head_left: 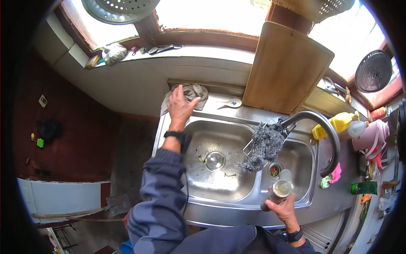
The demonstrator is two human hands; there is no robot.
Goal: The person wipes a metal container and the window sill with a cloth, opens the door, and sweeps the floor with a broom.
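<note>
My left hand (181,109) is stretched out with its fingers apart, at the back left corner of the sink. It lies over or just above a crumpled grey cloth (195,90); whether it touches the cloth I cannot tell. A dark cylindrical bottle (275,195) with a pale round top is gripped in my right hand (284,210), tilted over the front edge of the smaller right basin (302,186). By its top is a pale round disc (285,175), perhaps its lid. Food scraps lie around the drain (215,161) of the larger left basin (224,186).
A dark curved faucet (334,144) arches over the right basin. Grey steel-wool-like scrubbers (267,142) hang in a wire rack on the divider. Behind stand a wooden cutting board (287,67) and a white spoon (230,103). A yellow bottle (336,125) and pink bucket (370,135) are right.
</note>
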